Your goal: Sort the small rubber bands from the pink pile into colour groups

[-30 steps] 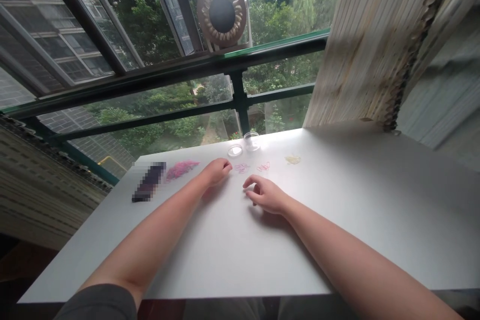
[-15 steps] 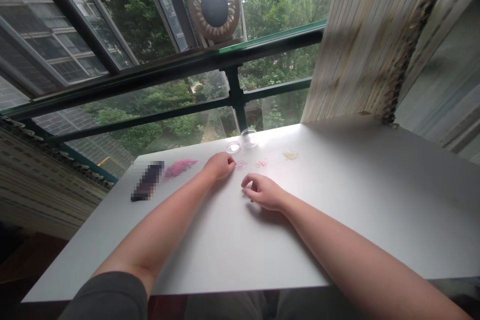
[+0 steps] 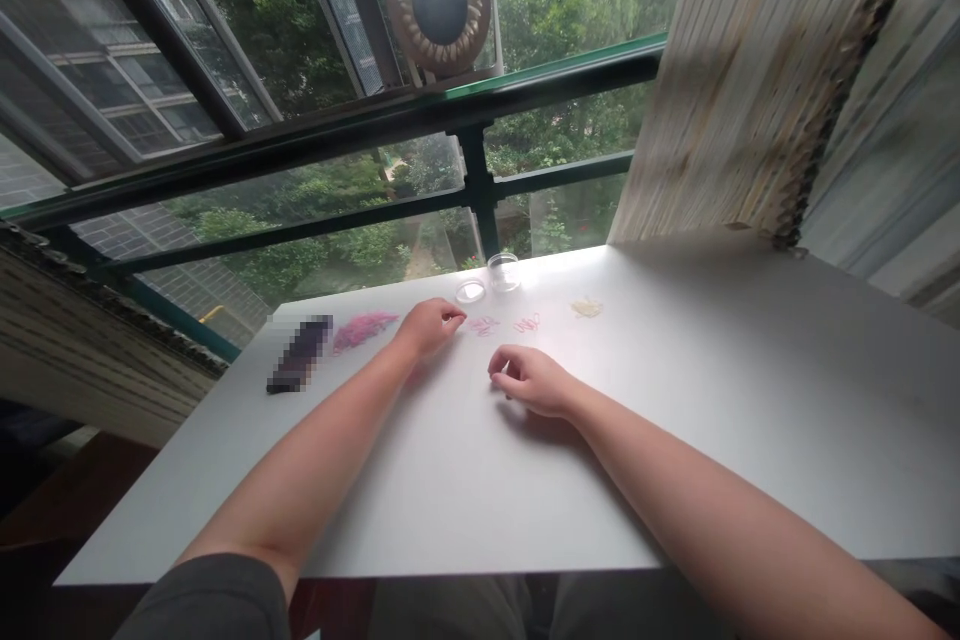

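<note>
We lean over a white table (image 3: 480,500), with both forearms reaching in from its near edge. Our left hand (image 3: 429,330) sits low toward the far edge, its thumb and forefinger drawn in just beside a small pink cluster (image 3: 483,326). That low, bent pose seems to suit thin bits lying nearly flat. Our right hand (image 3: 536,382) is curled nearer to us, thumb and forefinger close, probably kept back so it doesn't cover the clusters. The bits are small and blurred from here, so we can't tell whether either hand's tips meet or pinch anything.

A second pink cluster (image 3: 527,323) lies right of the first, and a pale yellow cluster (image 3: 586,306) farther right; the gaps between them presumably keep each group distinct. The larger pink heap (image 3: 363,331) spreads near the far left corner, beside a dark, pixelated object (image 3: 302,352). Close to the far edge, behind the clusters, a clear round dish (image 3: 503,272) and a flatter clear round piece (image 3: 471,291) sit side by side, likely there to leave the middle free for our hands.
</note>
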Motion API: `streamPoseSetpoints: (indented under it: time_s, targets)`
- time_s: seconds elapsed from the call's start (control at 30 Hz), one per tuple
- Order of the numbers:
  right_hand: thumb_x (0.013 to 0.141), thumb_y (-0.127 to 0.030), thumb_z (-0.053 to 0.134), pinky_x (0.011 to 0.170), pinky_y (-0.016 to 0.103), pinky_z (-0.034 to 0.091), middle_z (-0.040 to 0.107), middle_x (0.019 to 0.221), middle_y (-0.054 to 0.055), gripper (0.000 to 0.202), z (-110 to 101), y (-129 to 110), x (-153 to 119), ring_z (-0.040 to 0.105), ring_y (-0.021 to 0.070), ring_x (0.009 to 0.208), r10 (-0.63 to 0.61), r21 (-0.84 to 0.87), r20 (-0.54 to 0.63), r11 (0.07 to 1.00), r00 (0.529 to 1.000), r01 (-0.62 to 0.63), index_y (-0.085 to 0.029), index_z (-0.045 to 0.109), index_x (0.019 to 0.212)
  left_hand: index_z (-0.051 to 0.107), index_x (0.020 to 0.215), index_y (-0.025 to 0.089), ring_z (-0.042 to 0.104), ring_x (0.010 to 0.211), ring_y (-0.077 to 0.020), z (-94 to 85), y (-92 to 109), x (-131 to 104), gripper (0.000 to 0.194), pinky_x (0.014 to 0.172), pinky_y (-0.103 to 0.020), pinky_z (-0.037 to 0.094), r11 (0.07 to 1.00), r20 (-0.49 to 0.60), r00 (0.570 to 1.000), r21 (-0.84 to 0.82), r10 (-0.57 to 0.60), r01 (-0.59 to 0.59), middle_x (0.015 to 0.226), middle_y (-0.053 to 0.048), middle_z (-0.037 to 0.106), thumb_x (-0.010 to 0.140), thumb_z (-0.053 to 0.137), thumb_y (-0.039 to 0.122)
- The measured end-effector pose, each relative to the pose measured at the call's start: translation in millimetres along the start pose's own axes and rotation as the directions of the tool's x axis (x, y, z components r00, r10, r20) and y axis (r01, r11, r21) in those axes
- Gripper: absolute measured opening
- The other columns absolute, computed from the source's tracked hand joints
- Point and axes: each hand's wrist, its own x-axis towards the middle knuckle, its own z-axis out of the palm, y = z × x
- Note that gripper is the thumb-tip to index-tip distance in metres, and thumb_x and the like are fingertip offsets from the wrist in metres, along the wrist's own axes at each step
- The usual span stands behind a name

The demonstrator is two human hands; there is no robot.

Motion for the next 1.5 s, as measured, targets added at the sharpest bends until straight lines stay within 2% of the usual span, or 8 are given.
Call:
streamPoseSetpoints:
  time_s: [0.3,0.43,0.53,0.67,0.77,0.87,1.23,1.5]
  targets:
    - [0.077,-0.024,0.05,0.056,0.022,0.039,0.059,0.062,-0.001,0.013,-0.1,-0.9,-1.1,0.05,0.0098,0.055,0.002,0.0,0.005,1.0,1.0,-0.002,-0.018,0.059,0.084,0.07,0.089,0.02,0.06,0.081,-0.0163,-15.1,-7.5,-16.2,0.027,0.072,-0.025,0.046,0.993,-0.106,0.993,-0.109,-0.053,0.042,0.091,-0.003,0.069,0.079,0.05,0.035]
    - [0.077,-0.023,0.05,0.056,0.022,0.039,0.059,0.064,-0.001,0.013,-0.3,-1.0,-1.7,0.049,0.0098,0.056,-0.002,-0.006,0.009,1.0,1.0,0.002,-0.017,0.06,0.083,0.069,0.087,0.02,0.061,0.079,-0.0163,-25.8,-29.8,-41.2,0.026,0.071,-0.025,0.047,0.985,-0.18,0.975,-0.131,-0.132,0.11,0.09,-0.003,0.069,0.078,0.051,0.035]
    - [0.076,-0.023,0.05,0.055,0.022,0.038,0.058,0.064,-0.001,0.013,-0.6,-1.9,-2.1,0.049,0.0098,0.056,-0.002,-0.006,0.01,1.0,1.0,0.002,-0.017,0.059,0.083,0.068,0.087,0.019,0.062,0.081,-0.0172,-29.3,-56.3,-63.2,0.027,0.072,-0.026,0.048,0.964,-0.256,0.938,-0.187,-0.235,0.19,0.091,-0.004,0.07,0.078,0.051,0.037]
    - [0.076,-0.024,0.05,0.054,0.022,0.037,0.057,0.062,-0.002,0.012,-1.2,-3.5,-2.7,0.048,0.0099,0.055,0.006,-0.016,0.01,1.0,1.0,-0.006,-0.018,0.059,0.082,0.067,0.087,0.018,0.062,0.08,-0.018,-28.2,-86.3,-87.6,0.027,0.074,-0.028,0.049,0.92,-0.345,0.858,-0.232,-0.38,0.315,0.09,-0.005,0.07,0.077,0.05,0.036]
    - [0.077,-0.024,0.049,0.054,0.023,0.038,0.058,0.062,-0.002,0.013,-0.7,-3.5,-3.0,0.049,0.01,0.054,0.016,-0.011,0.008,1.0,1.0,-0.016,-0.018,0.059,0.083,0.066,0.088,0.017,0.062,0.08,-0.0193,-26.3,-98.9,-99.5,0.027,0.073,-0.029,0.049,0.888,-0.41,0.789,-0.238,-0.459,0.393,0.088,-0.006,0.069,0.077,0.049,0.036]
    - [0.077,-0.025,0.049,0.055,0.024,0.039,0.059,0.066,-0.001,0.012,0.4,-2.3,-3.3,0.05,0.0105,0.056,0.021,-0.011,0.001,1.0,1.0,-0.021,-0.018,0.058,0.082,0.065,0.089,0.017,0.062,0.08,-0.0197,-25.8,-105.7,-105.3,0.027,0.074,-0.029,0.048,0.874,-0.437,0.757,-0.242,-0.485,0.421,0.089,-0.006,0.068,0.078,0.048,0.034]
    - [0.083,-0.03,0.047,0.059,0.027,0.042,0.061,0.075,0.002,0.014,2.8,4.2,-4.4,0.054,0.0137,0.062,0.057,-0.026,0.026,0.998,0.998,-0.057,-0.02,0.056,0.083,0.063,0.098,0.016,0.061,0.071,-0.0154,-19.7,-128.8,-101.1,0.028,0.075,-0.028,0.049,0.876,-0.451,0.751,-0.255,-0.482,0.409,0.094,-0.006,0.067,0.074,0.051,0.023]
    - [0.085,-0.034,0.046,0.06,0.028,0.042,0.061,0.076,0.001,0.016,1.7,2.7,-6.3,0.055,0.0145,0.064,0.08,-0.066,0.052,0.995,0.995,-0.076,-0.022,0.055,0.085,0.07,0.091,0.021,0.061,0.074,-0.0177,-12.0,-129.3,-94.5,0.024,0.079,-0.031,0.049,0.889,-0.377,0.809,-0.11,-0.45,0.444,0.094,-0.006,0.065,0.074,0.054,0.026]
